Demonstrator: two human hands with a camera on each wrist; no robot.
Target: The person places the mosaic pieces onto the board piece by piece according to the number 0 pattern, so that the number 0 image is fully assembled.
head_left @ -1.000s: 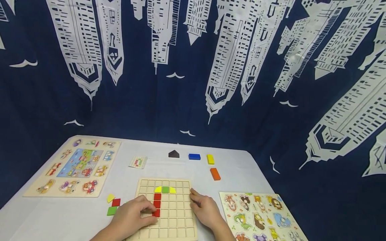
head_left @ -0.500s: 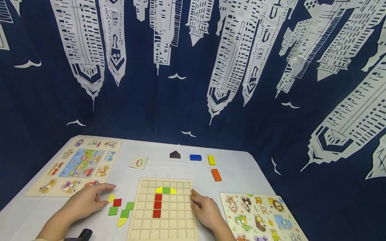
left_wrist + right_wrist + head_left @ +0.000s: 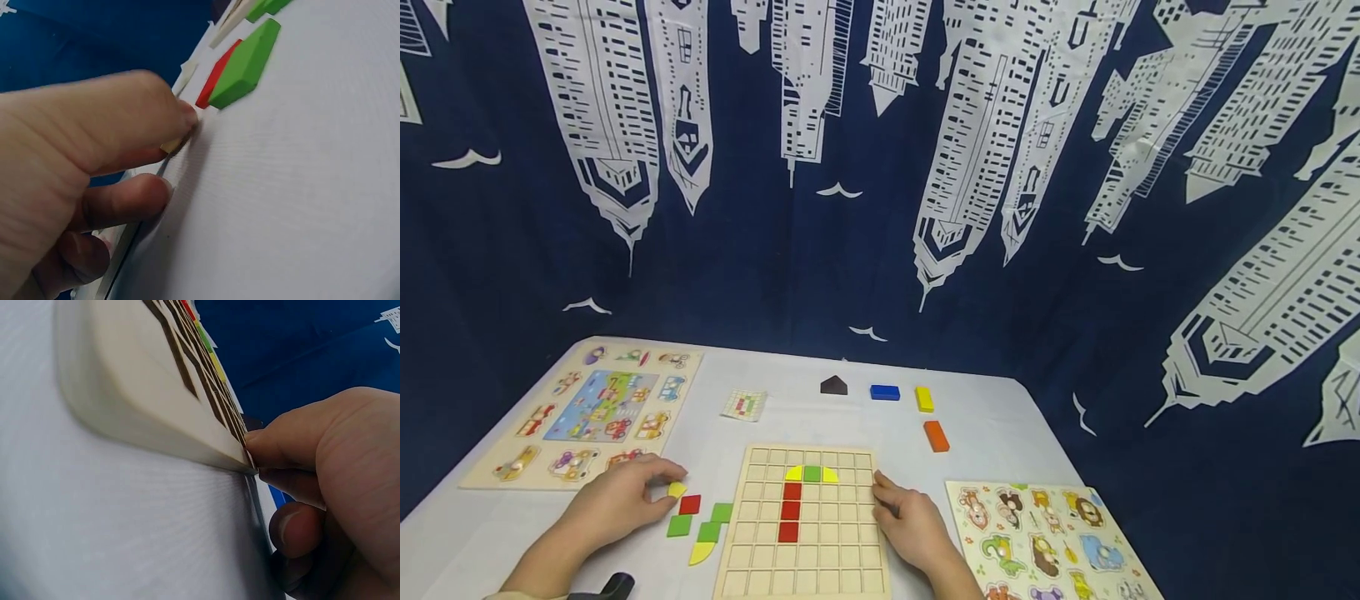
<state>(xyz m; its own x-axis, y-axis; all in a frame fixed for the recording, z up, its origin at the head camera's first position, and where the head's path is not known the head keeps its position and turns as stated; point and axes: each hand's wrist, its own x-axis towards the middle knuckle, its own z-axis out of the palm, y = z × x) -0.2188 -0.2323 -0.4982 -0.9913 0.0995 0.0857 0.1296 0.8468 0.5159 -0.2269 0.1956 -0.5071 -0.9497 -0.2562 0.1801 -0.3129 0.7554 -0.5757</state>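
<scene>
Since half a second ago, the left hand has brought its finger and thumb in around the yellow quarter-round tile, which now looks pinched between the tips. That tile is left of the grid board, low over the white table or on it; I can't tell which.

Closest to the person, another yellow tile and two green tiles lie loose by the board's left side. If the hand goes across too low, it could bump them. The right hand grips the board's right edge, thumb and finger bent in. If it lets go, a push could make the board slide.

A bit farther, the loose red tile sits right beside the pinched one, so a careless finger could knock it. A small tile held only by the tips might also slip.

On the board, three red tiles sit under a yellow-green-yellow row; a heavy knock could lift them. Farther back, the little picture card is too small to read well, so a copied spot could be wrong.
</scene>
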